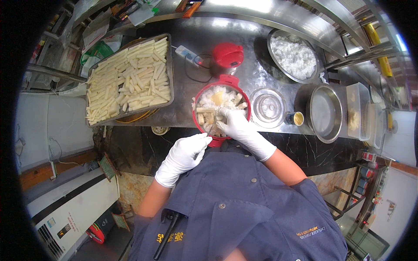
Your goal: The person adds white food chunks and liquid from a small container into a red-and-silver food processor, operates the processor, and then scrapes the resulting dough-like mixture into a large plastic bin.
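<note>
A red-rimmed pot (249, 109) with red handles stands at the counter's front edge. Inside lie a white, lumpy, grainy mass (225, 95), pale stick-shaped food pieces (205, 110) and a yellowish lump (217, 97). My left hand (186, 151), in a white glove, pinches a thin dark utensil (211, 129) at the pot's near rim; its tip reaches into the pot. My right hand (235, 123), gloved in white too, reaches over the right rim with curled fingers among the pieces. What those fingers grip is hidden.
A metal tray (170, 71) of pale sticks sits left. Behind the pot are a red-lidded appliance (227, 55) and a power strip (187, 54). Rightward stand a glass lid (268, 107), an open can (295, 118), metal bowls (340, 114) and plastic containers (367, 112). A shelf (241, 19) overhangs the back.
</note>
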Tool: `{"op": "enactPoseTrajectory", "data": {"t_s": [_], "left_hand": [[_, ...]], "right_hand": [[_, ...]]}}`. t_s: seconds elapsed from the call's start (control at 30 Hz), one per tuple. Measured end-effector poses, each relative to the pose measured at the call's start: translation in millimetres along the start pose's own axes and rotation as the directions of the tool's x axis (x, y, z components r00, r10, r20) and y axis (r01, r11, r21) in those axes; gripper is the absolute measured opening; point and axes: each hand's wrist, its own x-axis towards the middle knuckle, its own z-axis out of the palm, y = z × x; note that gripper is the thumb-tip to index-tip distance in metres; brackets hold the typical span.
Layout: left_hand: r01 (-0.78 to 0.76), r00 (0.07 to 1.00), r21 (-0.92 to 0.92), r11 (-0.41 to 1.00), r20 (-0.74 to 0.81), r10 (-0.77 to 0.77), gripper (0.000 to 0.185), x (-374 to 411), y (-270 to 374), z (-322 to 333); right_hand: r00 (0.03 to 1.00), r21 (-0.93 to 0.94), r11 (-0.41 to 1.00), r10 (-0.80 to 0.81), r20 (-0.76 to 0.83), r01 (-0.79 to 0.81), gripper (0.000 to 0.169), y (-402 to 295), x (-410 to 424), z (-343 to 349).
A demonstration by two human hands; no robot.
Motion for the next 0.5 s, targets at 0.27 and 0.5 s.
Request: {"op": "enactPoseTrajectory", "data": {"t_s": [0.27, 0.5], "left_hand": [[-0.004, 1.000, -0.078, 0.997, 0.002, 0.004, 0.034, -0.2, 4.8, -11.9], [0.119, 0.988, -0.297, 0.947, -0.055, -0.142, 0.025, -0.9, 8.6, -22.7]], "right_hand": [[1.000, -0.011, 1.000, 0.007, -0.002, -0.007, 0.031, 26.7, 1.3, 11.2], [0.996, 0.042, 0.995, 0.092, -0.009, -0.091, 0.028, 30.4, -6.1, -0.8]]}}
